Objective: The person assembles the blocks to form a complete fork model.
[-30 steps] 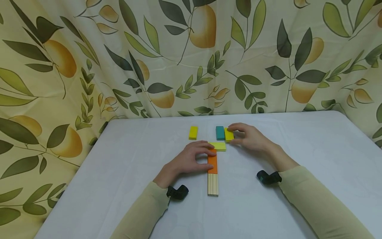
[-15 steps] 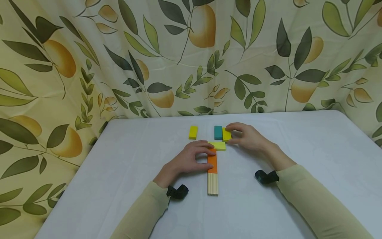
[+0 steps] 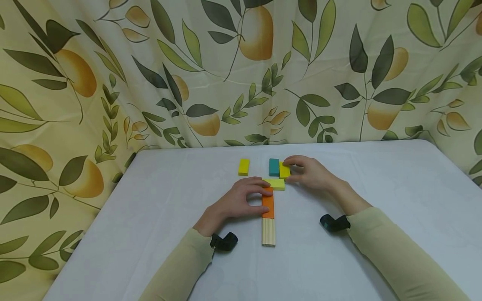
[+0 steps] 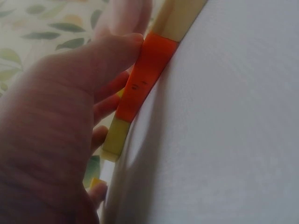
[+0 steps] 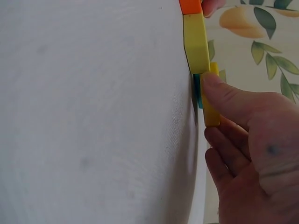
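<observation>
A plain wooden block (image 3: 268, 233), an orange block (image 3: 268, 201) and a yellow-green block (image 3: 276, 184) lie end to end on the white table, the last set crosswise. My left hand (image 3: 237, 198) holds the orange block, thumb on its near part and fingertips over its far end. Beyond them, my right hand (image 3: 318, 173) pinches a yellow block (image 3: 284, 170) between thumb and fingers, partly covering it. That block stands against the right side of a teal block (image 3: 273, 167). In the right wrist view the thumb presses the yellow block's (image 5: 211, 109) near end.
Another yellow block (image 3: 244, 167) lies alone, left of the teal one. The table's (image 3: 180, 167) back edge runs just behind the blocks, in front of a leaf-and-fruit patterned curtain (image 3: 241, 104).
My right hand has slid left with the yellow block, and the teal block has shifted left along with it. The left hand stays on the orange block.
</observation>
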The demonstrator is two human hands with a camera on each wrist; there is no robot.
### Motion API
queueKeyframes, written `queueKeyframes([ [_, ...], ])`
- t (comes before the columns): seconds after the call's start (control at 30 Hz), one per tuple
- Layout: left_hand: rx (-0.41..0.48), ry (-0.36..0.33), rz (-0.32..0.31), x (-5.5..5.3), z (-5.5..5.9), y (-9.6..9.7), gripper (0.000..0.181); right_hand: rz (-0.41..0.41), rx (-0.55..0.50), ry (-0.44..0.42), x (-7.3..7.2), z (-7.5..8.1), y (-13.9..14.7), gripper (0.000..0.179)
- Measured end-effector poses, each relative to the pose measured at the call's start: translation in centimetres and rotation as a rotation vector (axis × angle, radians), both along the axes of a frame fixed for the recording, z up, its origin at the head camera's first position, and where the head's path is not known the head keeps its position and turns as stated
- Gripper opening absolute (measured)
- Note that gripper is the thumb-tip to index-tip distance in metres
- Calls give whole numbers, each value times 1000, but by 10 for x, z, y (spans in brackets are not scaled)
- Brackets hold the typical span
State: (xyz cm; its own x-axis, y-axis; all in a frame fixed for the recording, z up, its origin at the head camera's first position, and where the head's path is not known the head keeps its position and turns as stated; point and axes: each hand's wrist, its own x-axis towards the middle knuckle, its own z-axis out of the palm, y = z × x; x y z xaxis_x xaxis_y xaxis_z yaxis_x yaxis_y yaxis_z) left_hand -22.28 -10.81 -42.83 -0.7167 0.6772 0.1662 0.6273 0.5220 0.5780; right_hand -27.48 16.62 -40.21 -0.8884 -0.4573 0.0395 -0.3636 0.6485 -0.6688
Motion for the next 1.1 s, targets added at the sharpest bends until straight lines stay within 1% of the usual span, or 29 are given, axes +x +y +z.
queueKeyframes([
  [0.47,-6,2,3,0,1,0,38,2,17,-6,1,-2,-3,48],
  [0.73,-9,-17,7,0,2,0,38,30,19,19,2,-2,-3,49],
  [1.1,-9,-20,6,0,3,1,37,23,26,8,3,-1,-3,50],
])
